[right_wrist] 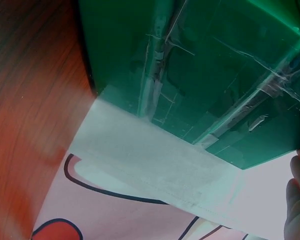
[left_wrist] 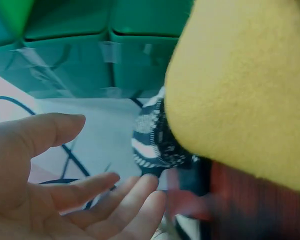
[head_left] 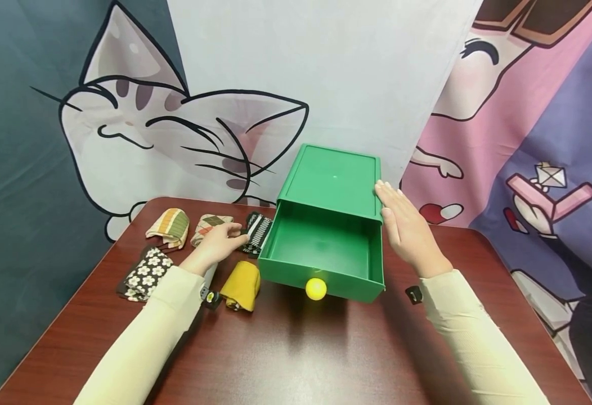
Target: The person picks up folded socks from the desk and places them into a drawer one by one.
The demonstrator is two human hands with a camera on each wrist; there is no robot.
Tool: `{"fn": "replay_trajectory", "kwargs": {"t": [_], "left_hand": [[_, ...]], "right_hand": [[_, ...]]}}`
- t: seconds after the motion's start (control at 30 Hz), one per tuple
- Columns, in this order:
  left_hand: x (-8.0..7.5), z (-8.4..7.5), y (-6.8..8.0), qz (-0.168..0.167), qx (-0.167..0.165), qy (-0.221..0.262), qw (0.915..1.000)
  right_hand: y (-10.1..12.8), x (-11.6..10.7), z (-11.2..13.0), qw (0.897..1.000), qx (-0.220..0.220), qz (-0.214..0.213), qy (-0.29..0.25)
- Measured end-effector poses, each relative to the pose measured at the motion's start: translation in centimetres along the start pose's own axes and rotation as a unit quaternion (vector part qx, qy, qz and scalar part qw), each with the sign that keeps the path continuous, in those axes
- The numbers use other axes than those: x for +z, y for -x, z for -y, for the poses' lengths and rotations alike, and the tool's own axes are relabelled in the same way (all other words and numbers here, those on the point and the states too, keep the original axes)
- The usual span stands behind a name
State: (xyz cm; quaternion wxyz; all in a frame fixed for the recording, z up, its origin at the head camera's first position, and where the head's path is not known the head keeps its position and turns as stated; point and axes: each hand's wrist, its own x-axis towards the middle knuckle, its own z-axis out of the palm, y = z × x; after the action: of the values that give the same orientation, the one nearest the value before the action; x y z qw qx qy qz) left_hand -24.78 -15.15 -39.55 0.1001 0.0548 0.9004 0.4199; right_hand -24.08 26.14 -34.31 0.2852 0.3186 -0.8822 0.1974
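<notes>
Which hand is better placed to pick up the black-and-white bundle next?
Probably the left. The left hand is open right beside the black-and-white bundle; the right hand is across the green drawer unit, at its right edge.

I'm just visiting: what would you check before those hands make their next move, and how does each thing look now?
1. Drawer pulled out: ok, it stands open.
2. Way in from above: ok, nothing covers the drawer.
3. Left hand free: ok, it holds nothing.
4. Black-and-white bundle gripped: not ok, the left hand is only near it.
5. Right hand bracing the green cabinet: cannot tell, fingers lie along its side, pressure unclear.
</notes>
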Motion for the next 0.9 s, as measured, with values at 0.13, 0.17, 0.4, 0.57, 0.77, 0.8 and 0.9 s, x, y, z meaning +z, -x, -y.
{"fn": "replay_trajectory", "kwargs": {"t": [0.13, 0.17, 0.4, 0.57, 0.77, 0.8, 0.9], "left_hand": [[0.4, 0.0, -1.1, 0.012, -0.043, -0.007, 0.999], [0.6, 0.0, -1.4, 0.014, -0.054, -0.002, 0.9984], [1.4, 0.2, -2.8, 0.033, -0.109, 0.083, 0.9901], [1.6, 0.4, -3.6, 0.026, -0.11, 0.047, 0.9924], [2.0, 0.9, -4.8, 0.009, -0.122, 0.036, 0.9918], [2.1, 0.9, -5.0, 0.008, -0.126, 0.034, 0.9914], [2.3, 0.9, -5.6, 0.011, -0.133, 0.018, 0.9909]], "right_hand": [[0.0, 0.1, 0.0, 1.0, -0.002, 0.0, 0.002], [0.0, 0.1, 0.0, 1.0, -0.002, 0.0, 0.002], [0.0, 0.1, 0.0, 1.0, -0.001, -0.002, 0.002], [0.1, 0.1, 0.0, 1.0, 0.001, -0.001, 0.002], [0.0, 0.2, 0.0, 1.0, -0.004, -0.001, 0.003], [0.0, 0.1, 0.0, 1.0, -0.004, -0.002, 0.003], [0.0, 0.1, 0.0, 1.0, -0.005, -0.005, 0.004]]}}
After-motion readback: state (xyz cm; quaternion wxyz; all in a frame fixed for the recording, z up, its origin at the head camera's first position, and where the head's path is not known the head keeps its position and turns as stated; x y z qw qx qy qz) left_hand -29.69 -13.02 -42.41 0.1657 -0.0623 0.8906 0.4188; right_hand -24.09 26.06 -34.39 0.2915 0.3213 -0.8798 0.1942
